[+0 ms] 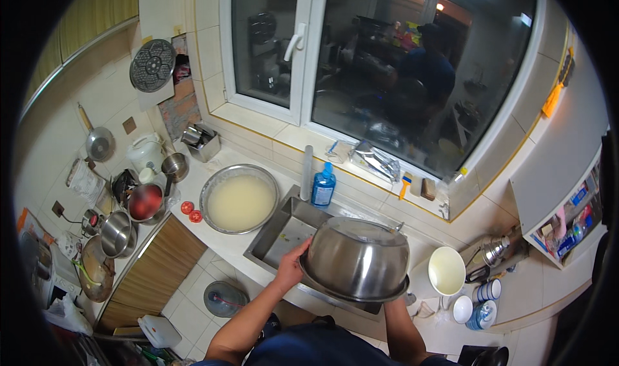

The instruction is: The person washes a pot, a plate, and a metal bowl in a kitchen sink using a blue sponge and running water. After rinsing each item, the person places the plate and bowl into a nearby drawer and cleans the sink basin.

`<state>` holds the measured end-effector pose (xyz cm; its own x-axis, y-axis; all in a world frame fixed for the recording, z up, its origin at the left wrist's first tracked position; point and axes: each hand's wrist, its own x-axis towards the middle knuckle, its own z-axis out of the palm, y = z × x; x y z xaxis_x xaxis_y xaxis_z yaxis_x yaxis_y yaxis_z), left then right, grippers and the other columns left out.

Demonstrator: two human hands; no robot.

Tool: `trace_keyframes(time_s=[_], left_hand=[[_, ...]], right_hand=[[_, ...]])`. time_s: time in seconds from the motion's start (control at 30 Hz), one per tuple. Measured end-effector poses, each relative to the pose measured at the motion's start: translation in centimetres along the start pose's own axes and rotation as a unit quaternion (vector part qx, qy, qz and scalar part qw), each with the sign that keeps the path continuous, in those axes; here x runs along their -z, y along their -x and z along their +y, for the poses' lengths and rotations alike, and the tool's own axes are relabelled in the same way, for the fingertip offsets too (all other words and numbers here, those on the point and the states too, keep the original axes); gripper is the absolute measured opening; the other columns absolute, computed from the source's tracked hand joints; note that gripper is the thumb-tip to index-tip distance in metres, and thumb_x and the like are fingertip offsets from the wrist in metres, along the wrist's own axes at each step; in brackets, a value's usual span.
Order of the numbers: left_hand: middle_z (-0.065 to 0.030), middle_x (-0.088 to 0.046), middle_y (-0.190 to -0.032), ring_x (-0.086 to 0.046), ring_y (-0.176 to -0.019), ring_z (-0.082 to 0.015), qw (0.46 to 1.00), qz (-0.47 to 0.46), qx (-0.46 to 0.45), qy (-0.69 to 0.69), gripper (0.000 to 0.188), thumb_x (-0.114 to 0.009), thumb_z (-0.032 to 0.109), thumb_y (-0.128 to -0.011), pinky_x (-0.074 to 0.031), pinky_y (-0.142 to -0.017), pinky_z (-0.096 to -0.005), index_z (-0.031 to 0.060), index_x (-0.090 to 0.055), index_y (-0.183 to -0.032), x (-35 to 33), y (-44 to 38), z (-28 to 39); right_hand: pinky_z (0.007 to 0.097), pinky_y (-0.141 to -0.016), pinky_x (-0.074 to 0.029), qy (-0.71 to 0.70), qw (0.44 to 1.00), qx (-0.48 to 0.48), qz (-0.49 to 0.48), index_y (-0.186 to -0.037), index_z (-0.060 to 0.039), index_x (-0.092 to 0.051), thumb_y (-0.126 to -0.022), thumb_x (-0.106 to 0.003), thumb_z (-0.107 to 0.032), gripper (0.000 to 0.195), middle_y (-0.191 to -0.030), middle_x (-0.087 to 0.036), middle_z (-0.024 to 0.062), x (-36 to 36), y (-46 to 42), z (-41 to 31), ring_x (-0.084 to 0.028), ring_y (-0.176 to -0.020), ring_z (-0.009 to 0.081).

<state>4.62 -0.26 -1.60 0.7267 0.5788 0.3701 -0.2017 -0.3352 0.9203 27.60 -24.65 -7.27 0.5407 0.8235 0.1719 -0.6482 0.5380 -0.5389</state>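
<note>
I hold a large stainless steel pot (358, 259) tilted over the metal sink (290, 233), its base turned up and away from me. My left hand (290, 269) grips the rim at the left side. My right hand (396, 300) is at the near right rim, its fingers mostly hidden behind the pot. Left of the sink stands a wide metal basin (239, 199) of cloudy, pale yellow liquid. Two cut tomato halves (191, 212) lie on the counter beside that basin. A bottle of blue liquid soap (323, 187) with a pump stands behind the sink.
A cream container (447, 272), a white bowl (462, 309) and cups (487, 290) stand at right. On the left counter are a pot with red contents (145, 202), an empty steel pot (118, 234) and a round cutting board (96, 269). A water jug (225, 298) stands on the floor.
</note>
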Motion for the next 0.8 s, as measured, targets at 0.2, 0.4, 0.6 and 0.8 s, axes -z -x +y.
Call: trace_keyframes(time_s=[0.2,0.4,0.6,0.8], left_hand=[[-0.0106,-0.061,-0.13,-0.056,-0.121,-0.0174,0.97,-0.074,0.228,-0.041,0.076,-0.054,-0.016,-0.076,-0.04,-0.099,-0.0247,0.0172,-0.046,-0.143,-1.0,0.9,-1.9],[-0.015,-0.067,-0.111,-0.066,-0.087,-0.0191,0.996,-0.048,0.059,-0.054,0.076,-0.055,-0.012,-0.077,-0.051,-0.079,-0.03,0.0218,-0.045,-0.144,0.5,1.3,-3.6],[-0.0202,-0.065,-0.107,-0.067,-0.083,-0.0302,0.991,-0.019,0.028,-0.133,0.077,-0.057,-0.008,-0.076,-0.053,-0.074,-0.0356,0.0219,-0.042,-0.145,0.9,2.2,-6.0],[-0.0183,-0.065,-0.111,-0.066,-0.081,-0.0303,0.993,-0.049,0.028,-0.1,0.078,-0.057,-0.008,-0.076,-0.052,-0.073,-0.0333,0.0201,-0.039,-0.147,0.3,0.6,-3.3]], right_hand=[[0.0339,-0.089,-0.054,0.179,0.926,-0.024,0.331,-0.136,-0.0123,-0.049,-0.097,-0.053,-0.036,0.046,-0.128,-0.058,0.0042,6.6,0.1,2.0,-0.059,-0.109,0.0183],[0.0382,-0.087,-0.055,0.045,0.985,-0.034,0.165,-0.13,-0.0131,-0.052,-0.097,-0.053,-0.03,0.037,-0.116,-0.062,0.0051,3.6,0.2,2.0,-0.061,-0.103,0.0211],[0.0293,-0.07,-0.057,0.106,0.942,-0.003,0.319,-0.121,-0.0166,-0.056,-0.097,-0.056,-0.025,0.025,-0.108,-0.064,0.0019,2.0,-0.1,4.3,-0.065,-0.09,0.0176],[0.0353,-0.083,-0.057,0.088,0.955,-0.009,0.283,-0.117,-0.0134,-0.059,-0.098,-0.054,-0.026,0.023,-0.109,-0.065,0.0024,3.2,-0.6,3.1,-0.065,-0.095,0.0193]])
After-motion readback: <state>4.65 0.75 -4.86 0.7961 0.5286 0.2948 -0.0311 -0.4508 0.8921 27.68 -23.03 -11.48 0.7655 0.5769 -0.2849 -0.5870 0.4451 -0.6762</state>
